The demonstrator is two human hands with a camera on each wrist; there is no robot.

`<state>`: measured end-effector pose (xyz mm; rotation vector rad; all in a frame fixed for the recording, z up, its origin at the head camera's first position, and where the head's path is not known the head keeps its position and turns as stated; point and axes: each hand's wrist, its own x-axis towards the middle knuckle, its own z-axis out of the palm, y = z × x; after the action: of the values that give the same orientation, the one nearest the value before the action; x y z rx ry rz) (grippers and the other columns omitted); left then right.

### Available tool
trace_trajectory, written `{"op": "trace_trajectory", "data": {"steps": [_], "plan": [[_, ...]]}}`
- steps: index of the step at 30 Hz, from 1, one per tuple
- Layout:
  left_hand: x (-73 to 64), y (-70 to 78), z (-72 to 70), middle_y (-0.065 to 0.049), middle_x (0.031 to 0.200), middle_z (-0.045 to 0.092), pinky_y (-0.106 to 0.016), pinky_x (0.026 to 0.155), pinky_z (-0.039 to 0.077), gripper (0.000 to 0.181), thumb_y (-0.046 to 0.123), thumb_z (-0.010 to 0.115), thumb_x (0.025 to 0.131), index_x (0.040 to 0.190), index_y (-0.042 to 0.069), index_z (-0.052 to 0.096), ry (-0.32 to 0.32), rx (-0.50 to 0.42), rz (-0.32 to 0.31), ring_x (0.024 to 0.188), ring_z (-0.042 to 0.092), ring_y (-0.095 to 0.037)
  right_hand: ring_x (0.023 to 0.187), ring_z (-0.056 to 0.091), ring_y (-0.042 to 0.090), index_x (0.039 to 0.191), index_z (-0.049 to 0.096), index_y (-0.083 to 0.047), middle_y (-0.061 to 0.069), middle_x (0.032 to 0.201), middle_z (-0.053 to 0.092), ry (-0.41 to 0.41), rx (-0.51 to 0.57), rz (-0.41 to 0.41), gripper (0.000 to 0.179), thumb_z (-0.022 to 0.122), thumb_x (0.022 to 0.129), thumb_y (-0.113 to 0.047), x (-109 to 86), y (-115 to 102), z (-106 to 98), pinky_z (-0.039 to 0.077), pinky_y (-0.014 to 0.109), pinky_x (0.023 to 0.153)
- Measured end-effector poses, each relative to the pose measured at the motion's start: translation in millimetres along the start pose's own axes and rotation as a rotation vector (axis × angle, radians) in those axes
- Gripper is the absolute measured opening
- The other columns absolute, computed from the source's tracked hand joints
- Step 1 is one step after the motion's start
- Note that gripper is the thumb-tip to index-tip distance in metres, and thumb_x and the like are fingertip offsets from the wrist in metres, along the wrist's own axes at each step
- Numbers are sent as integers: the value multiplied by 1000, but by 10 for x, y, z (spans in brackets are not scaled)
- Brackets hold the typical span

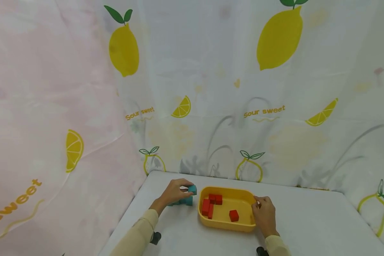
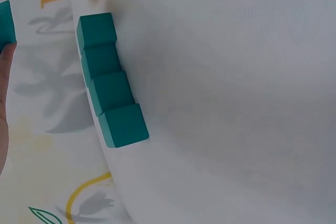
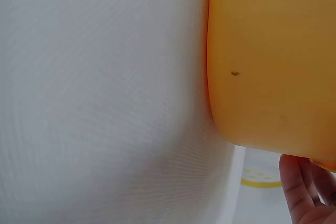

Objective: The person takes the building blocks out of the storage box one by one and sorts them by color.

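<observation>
My left hand [image 1: 175, 192] pinches a teal block [image 1: 192, 190] between thumb and fingers, left of the yellow tray [image 1: 220, 224]. A corner of that block [image 2: 6, 24] shows at the edge of the left wrist view. Below the hand, several teal blocks [image 2: 113, 92] stand in a touching row on the table, partly hidden by the hand in the head view. My right hand [image 1: 265, 215] grips the tray's right rim, its fingers curled at the edge. Inside the tray, several red blocks [image 1: 206, 207] sit grouped at the left, and one red block [image 1: 234, 215] lies apart toward the right.
The white table [image 1: 307, 220] extends around the tray, its far edge close to a hanging lemon-print curtain [image 1: 211, 89]. More of the curtain [image 1: 92, 149] hangs along the left side. The tray's outer wall [image 3: 273, 66] fills much of the right wrist view.
</observation>
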<state>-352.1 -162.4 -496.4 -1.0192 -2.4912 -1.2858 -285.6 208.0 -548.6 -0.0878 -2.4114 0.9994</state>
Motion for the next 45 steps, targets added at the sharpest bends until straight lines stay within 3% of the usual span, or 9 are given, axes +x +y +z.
{"op": "trace_trajectory", "data": {"steps": [8,18,23,33,45], "plan": [[-70,-154,-155,-4,104,70,-26,78,56,29,11,80,80,108,4,72,50,23,-38,95,66,-18,77,51,23,111,69,8,14,93,56,16,-11,-21,27,63,85,4,44,-14,0,51,32,66],[-240,-323,-281,-4,103,69,-26,80,56,30,12,80,80,108,4,72,64,52,-122,96,66,-21,76,52,23,110,69,9,14,91,56,20,-15,-20,27,64,83,5,31,29,8,51,34,66],[-329,-377,-346,-8,104,69,-30,80,56,31,9,80,80,108,1,71,78,25,-130,96,66,-24,75,52,22,109,69,9,13,91,56,15,-8,-30,27,64,83,5,20,49,26,50,31,64],[-490,-457,-465,-4,104,69,-28,80,56,29,8,80,79,107,3,72,117,38,-200,96,66,-21,74,52,21,108,70,8,12,90,56,37,-13,-43,26,64,83,5,22,41,35,51,32,64],[-599,-525,-537,-4,103,68,-29,79,57,29,4,80,78,106,2,72,136,84,-217,95,66,-22,74,51,22,109,70,8,13,90,56,27,-9,-35,27,64,82,5,22,34,21,50,29,62]]}}
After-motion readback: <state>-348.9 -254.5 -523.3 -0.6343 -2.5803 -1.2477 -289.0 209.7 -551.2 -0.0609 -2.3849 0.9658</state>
